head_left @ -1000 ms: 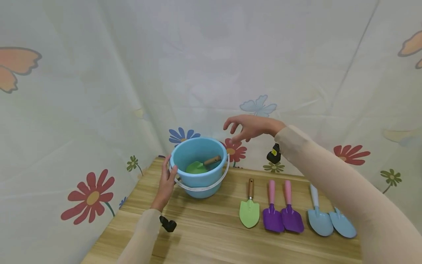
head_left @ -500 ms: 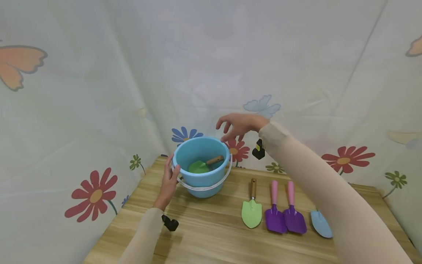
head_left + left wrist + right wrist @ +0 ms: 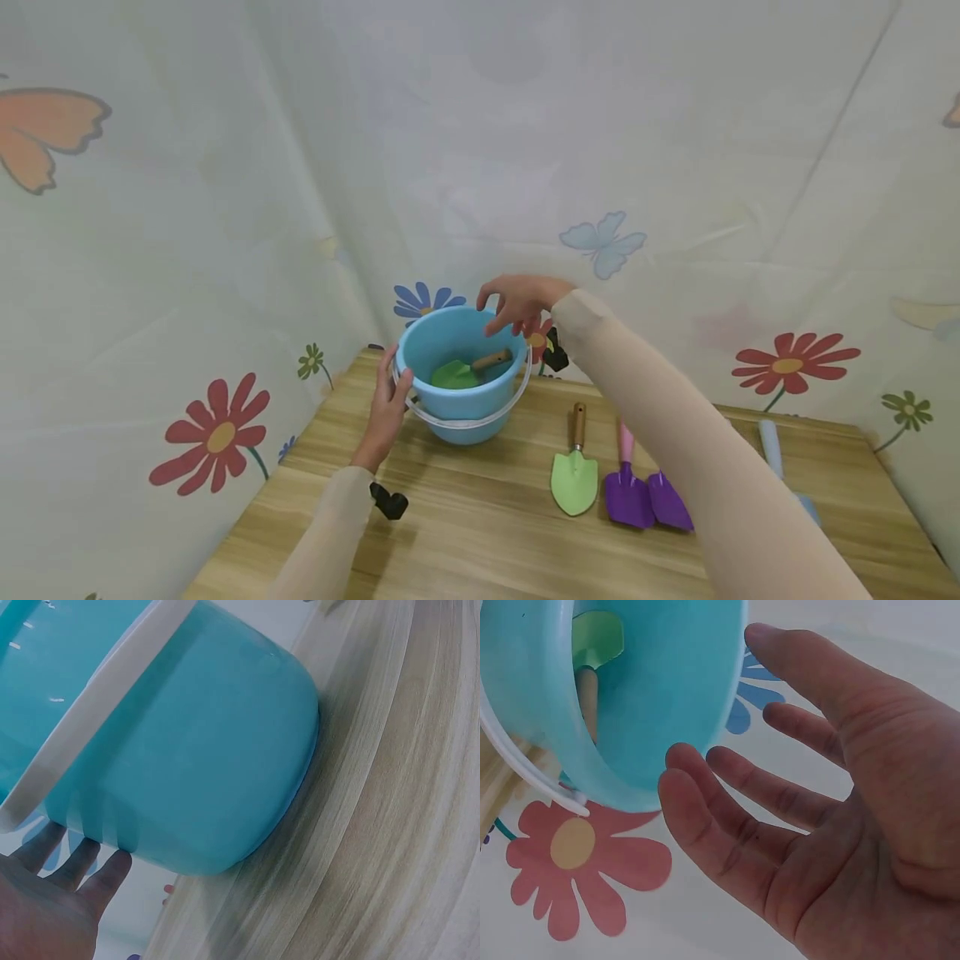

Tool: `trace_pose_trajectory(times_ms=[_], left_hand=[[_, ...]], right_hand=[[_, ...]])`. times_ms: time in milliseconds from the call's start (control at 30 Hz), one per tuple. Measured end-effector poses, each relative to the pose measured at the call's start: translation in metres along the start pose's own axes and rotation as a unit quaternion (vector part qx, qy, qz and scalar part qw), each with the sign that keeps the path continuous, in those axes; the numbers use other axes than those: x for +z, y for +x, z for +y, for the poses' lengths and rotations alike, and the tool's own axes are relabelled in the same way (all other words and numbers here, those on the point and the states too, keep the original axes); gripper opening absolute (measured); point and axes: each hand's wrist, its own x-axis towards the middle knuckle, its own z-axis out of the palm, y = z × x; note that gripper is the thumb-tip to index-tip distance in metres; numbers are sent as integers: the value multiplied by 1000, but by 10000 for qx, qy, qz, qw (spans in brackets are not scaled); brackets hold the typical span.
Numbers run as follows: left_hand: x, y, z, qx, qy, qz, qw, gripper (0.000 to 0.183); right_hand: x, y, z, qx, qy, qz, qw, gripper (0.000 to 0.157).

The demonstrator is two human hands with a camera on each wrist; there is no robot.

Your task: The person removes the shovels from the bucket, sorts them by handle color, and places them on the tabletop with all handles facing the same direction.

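A light-blue bucket [image 3: 468,407] with a white handle [image 3: 459,423] stands on the wooden table. Inside it lies a green trowel [image 3: 454,376] with a brown wooden grip, its grip leaning toward the right wall. My left hand [image 3: 386,417] rests against the bucket's left outer side near the rim; in the left wrist view its extended fingers [image 3: 106,881] touch the wall. Over the right back part of the rim hovers my right hand [image 3: 519,302], fingers spread and loosely bent. Nothing is in that hand, as the right wrist view shows.
Right of the bucket, another green trowel [image 3: 574,483] lies on the table [image 3: 480,533]. Beside it are two purple shovels [image 3: 628,498] with pink grips. Light-blue tools [image 3: 770,446] further right are partly behind my right sleeve [image 3: 675,433]. A flower-printed curtain [image 3: 480,125] hangs behind.
My right hand has moved left, then down, to the bucket's right back rim. The right sleeve now covers more of the purple and blue tools. My left hand stays on the bucket.
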Motion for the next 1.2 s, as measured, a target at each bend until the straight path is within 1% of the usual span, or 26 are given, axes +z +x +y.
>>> trace_pose_trajectory(times_ms=[100,267,333,400,567,633,767,867,967,1067,1133,1200], left_hand=[[0,1,-1,9,-27,-21,10000,58],[-2,1,-1,-113,-127,-71,9998,60],[-2,0,1,-158,-170,-117,9997,61],[-1,-1,6,-186,-192,-167,9995,63],[4,-10,29,-253,-150,-185,9994,64],[6,-13,36,-256,-163,-197,9993,64],[9,-15,38,-278,-135,-212,9993,64],[10,-15,39,-279,-90,-160,9994,63],[11,-15,40,-237,-119,-139,9996,62],[13,-16,39,-233,-217,-206,9993,62],[14,-18,38,-255,-266,-246,9990,62],[15,-19,36,-257,-261,-259,9990,63]], right_hand=[[6,7,-1,89,9,-26,10000,55],[14,15,-4,271,304,-123,9991,55],[17,18,-4,338,398,-191,9985,55],[20,21,-4,393,367,-244,9983,55],[27,31,1,473,43,-301,9984,59],[31,34,4,551,-162,-322,9978,62],[37,39,9,774,-409,-397,9954,69],[39,41,10,857,-536,-347,9943,72],[41,45,9,889,-722,-227,9932,70],[44,47,9,1006,-897,-168,9907,66],[47,48,10,1092,-926,-207,9895,63],[49,48,11,1196,-812,-275,9891,61]])
